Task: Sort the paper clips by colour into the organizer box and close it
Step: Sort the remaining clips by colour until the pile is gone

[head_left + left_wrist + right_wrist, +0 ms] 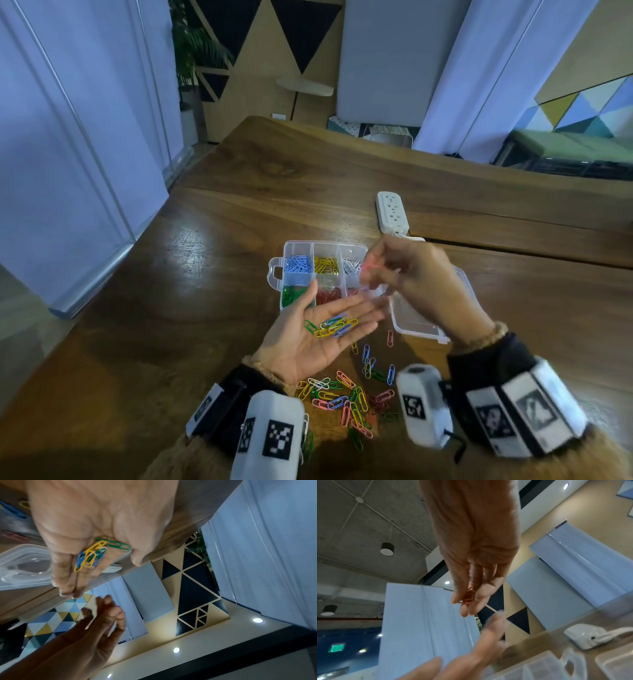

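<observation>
Room: pale blue panels in the left and upper right of the head view, black triangle shapes on a tan wall at top centre.
Table (212, 240): dark wood with visible grain, filling the lower two thirds of the frame.
Organizer box (298, 245): clear plastic, centre of the frame, two rows of three compartments; back row holds blue, yellow and white clips, front row green, red and a partly hidden pinkish lot.
Lid (411, 318): clear, lying open flat to the right of the box, partly behind the right hand.
Power strip (392, 212): white, on the table just above and right of the box.
Left hand (308, 339): palm up with fingers straight, just below the box, cradling clips without gripping them.
Right hand (414, 274): over the right side of the box, thumb and fingertips pinching a red-pink clip (371, 265), which is blurred.
Loose pile (349, 394): pink, yellow, green, blue and white clips scattered on the table at lower centre, between the two wrists.
Clips in palm (337, 325): a small tangle of yellow, blue and green, one green clip lying a little apart to the left.
</observation>
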Available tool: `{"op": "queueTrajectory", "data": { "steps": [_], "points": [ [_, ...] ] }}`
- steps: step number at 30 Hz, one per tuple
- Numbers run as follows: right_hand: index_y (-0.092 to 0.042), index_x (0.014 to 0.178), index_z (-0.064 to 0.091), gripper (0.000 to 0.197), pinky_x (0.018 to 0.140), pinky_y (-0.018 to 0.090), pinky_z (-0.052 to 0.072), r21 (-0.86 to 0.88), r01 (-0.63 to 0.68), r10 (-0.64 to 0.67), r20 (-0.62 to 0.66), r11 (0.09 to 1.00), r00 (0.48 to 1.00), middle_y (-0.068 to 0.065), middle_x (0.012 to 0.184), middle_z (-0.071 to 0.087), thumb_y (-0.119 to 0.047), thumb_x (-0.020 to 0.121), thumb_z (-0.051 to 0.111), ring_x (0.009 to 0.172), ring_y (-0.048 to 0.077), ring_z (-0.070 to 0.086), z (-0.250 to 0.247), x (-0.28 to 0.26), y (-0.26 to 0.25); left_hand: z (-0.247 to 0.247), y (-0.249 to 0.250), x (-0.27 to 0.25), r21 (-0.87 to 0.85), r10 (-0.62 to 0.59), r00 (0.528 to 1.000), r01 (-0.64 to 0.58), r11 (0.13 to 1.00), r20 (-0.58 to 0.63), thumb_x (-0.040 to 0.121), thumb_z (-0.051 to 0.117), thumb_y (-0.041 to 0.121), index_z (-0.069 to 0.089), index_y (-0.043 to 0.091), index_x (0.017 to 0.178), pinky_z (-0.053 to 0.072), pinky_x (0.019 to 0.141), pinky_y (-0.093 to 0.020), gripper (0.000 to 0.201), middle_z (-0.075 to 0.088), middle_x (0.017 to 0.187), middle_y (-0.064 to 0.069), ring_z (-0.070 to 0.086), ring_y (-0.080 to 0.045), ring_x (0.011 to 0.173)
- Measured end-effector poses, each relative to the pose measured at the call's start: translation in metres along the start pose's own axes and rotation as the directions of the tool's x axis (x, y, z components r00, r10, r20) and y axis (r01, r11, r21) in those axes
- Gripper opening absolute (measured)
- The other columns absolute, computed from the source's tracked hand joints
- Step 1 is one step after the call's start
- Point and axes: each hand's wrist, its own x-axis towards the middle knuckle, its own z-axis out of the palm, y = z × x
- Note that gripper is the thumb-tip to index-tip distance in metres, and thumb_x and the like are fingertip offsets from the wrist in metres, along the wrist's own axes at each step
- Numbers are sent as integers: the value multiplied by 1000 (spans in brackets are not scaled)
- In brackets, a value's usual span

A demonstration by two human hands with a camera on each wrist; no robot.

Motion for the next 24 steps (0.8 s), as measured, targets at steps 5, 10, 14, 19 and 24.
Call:
{"op": "queueTrajectory", "data": {
  "steps": [5,10,14,19,24],
  "points": [
    [-4,79,62,5,46,15,49,-191,-163,173,37,968,984,4,61,64,-5,82,66,44,0,56,-9,34,21,-12,30,-7,5,168,983,-168,986,-80,97,39,38,48,-16,126,45,100,-47,62,45,137,-33,50,-43,123],
    [-5,83,66,8,53,14,51,-411,-181,257,138,894,956,1,70,63,-2,86,59,59,9,61,15,44,36,-10,41,-14,-112,293,949,-306,945,-117,93,46,37,55,-18,116,50,88,-49,60,54,126,-35,58,-45,112],
    [-6,97,66,13,63,11,49,-515,-115,230,166,849,959,3,91,66,-7,89,56,72,5,58,17,39,33,-10,35,-11,-88,260,958,-272,958,-125,93,33,49,52,-16,123,44,95,-52,74,52,130,-33,54,-43,119],
    [-14,96,68,15,62,1,39,-505,92,-20,145,858,989,-8,77,62,-8,89,56,65,-3,54,7,14,2,-8,27,-7,-76,229,969,-236,969,-98,85,34,57,43,-14,129,41,98,-54,85,52,131,-32,52,-42,121],
    [-21,98,65,17,69,34,53,-400,272,-252,103,875,962,-6,95,59,-15,85,57,86,13,58,42,-20,-5,2,13,-4,-25,185,977,-188,982,-106,89,25,65,68,-13,101,50,87,-45,91,65,105,-25,66,-33,90]
  ]
}}
